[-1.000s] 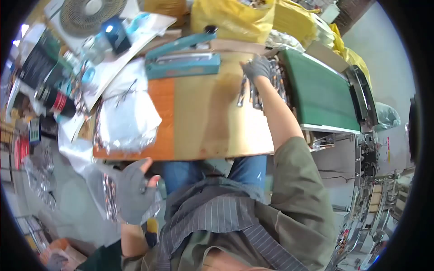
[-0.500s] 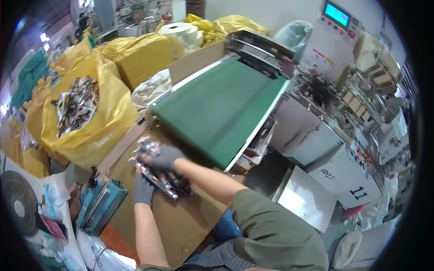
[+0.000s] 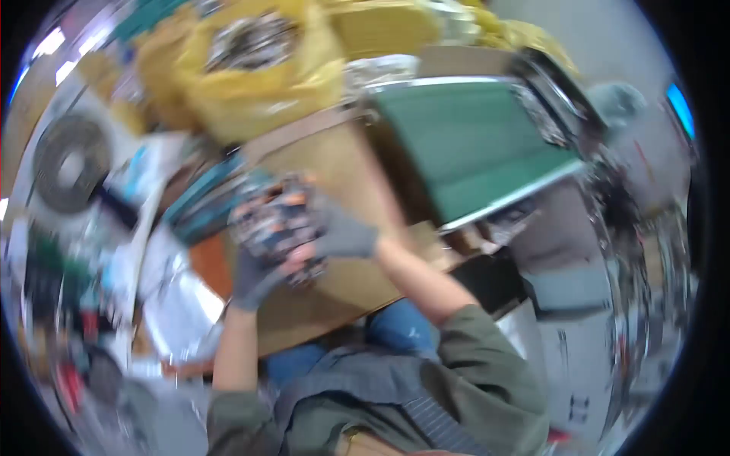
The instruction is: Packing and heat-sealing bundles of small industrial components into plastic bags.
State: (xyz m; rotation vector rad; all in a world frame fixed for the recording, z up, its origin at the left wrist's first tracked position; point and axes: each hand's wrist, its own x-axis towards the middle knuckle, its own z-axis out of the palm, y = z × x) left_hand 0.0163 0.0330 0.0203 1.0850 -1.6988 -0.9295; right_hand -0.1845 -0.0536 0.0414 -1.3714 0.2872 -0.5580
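Bundle (image 3: 275,216) of small silver, black and orange pieces, blurred on my feed, is over the tan board (image 3: 334,295). I have it clasped between the gloved left hand (image 3: 257,277), at its lower edge, and right hand (image 3: 342,229), at its right side. Beyond, I see a teal device (image 3: 199,190), green belt (image 3: 475,137) and yellow bag (image 3: 251,118).

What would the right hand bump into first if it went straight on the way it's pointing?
The bundle of small shiny packets. The right hand seems to be right against it, though blur makes the exact contact and depth hard to judge.
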